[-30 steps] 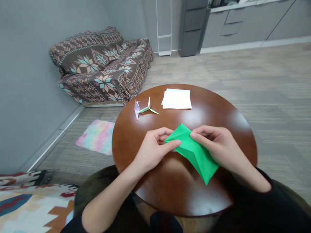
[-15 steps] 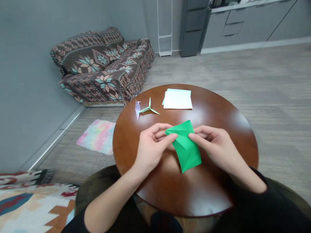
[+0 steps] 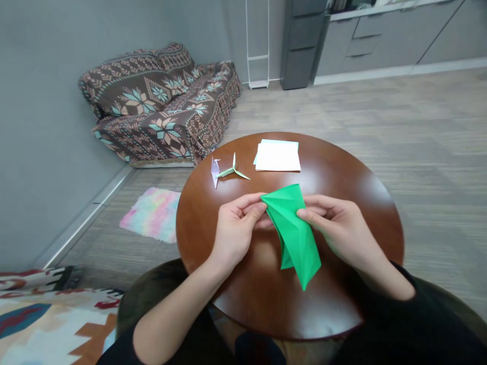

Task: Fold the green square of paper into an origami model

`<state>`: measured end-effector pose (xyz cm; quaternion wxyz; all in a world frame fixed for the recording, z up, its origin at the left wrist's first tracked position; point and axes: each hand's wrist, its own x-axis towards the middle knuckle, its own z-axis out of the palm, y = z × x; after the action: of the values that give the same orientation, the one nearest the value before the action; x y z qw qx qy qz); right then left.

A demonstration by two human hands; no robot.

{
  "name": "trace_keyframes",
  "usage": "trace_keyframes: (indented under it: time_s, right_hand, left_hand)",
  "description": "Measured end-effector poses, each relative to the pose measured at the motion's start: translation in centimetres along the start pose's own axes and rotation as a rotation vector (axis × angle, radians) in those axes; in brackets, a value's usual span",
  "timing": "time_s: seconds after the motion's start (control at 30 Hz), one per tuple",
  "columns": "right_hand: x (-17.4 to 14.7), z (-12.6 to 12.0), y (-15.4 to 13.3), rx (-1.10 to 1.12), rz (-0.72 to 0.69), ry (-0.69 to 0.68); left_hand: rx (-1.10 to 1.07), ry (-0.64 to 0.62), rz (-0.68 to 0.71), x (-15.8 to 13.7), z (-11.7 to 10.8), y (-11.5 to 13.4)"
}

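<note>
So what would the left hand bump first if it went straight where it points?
The left hand would meet the folded green paper first; it touches one corner. Past that, perhaps the right hand, but depth is unclear.

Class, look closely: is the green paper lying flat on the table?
No, the left hand and the right hand hold the green paper between them, creased and bent.
</note>
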<state>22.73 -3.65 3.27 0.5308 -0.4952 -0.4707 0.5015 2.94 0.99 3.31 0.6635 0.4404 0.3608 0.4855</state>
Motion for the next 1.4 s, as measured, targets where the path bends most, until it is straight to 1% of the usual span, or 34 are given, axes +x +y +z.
trace_keyframes:
  time_s: [0.13, 0.3, 0.4, 0.5, 0.6, 0.67, 0.73, 0.8, 0.9, 1.03, 1.1, 1.2, 1.33, 1.4]
  right_hand:
    - [-0.1, 0.0, 0.0, -0.009, 0.029, 0.002]
    - [-0.4, 0.2, -0.3, -0.069, 0.042, 0.02]
    - [-0.6, 0.5, -0.7, -0.104, 0.043, 0.029]
    - [-0.8, 0.6, -1.1, -0.141, 0.028, 0.049]
    - [-0.8, 0.5, -1.4, -0.197, -0.01, 0.05]
    - [-0.9, 0.5, -1.6, -0.237, -0.022, 0.012]
    - [-1.0, 0.6, -1.8, -0.282, -0.023, -0.044]
    - [-1.2, 0.8, -1.9, -0.315, -0.025, -0.091]
    - [-1.4, 0.7, -2.2, -0.338, -0.011, -0.127]
    - [-1.5, 0.1, -2.5, -0.353, 0.011, -0.126]
    - [-1.5, -0.3, -2.7, -0.362, 0.007, -0.114]
    - [-1.5, -0.5, -2.7, -0.413, -0.036, -0.089]
    - [-1.7, -0.3, -2.8, -0.549, -0.189, -0.083]
    - [-1.8, -0.3, -2.9, -0.587, -0.235, -0.096]
  left_hand:
    - [0.042, -0.003, -0.004, -0.1, 0.0, 0.1]
    - [0.158, -0.038, 0.038, -0.6, 0.1, 0.8]
    - [0.216, -0.03, 0.052, -0.6, 0.1, 0.9]
    - [0.218, -0.025, 0.028, -0.4, -0.1, 0.9]
    - [0.245, -0.099, -0.022, -0.4, 0.0, 1.0]
    - [0.281, -0.178, -0.047, -0.6, 0.2, 1.2]
    - [0.313, -0.221, -0.042, -0.8, 0.4, 1.3]
    - [0.349, -0.207, -0.011, -0.9, 0.7, 1.3]
    - [0.363, -0.128, 0.016, -0.9, 0.7, 1.1]
    - [0.297, 0.003, 0.034, -0.3, 0.0, 0.8]
    - [0.267, 0.024, 0.042, -0.1, -0.3, 0.8]
    - [0.295, -0.016, 0.057, -0.3, -0.4, 1.1]
    - [0.518, -0.116, 0.136, -1.0, 0.0, 2.1]
    - [0.557, -0.112, 0.168, -1.1, 0.1, 2.3]
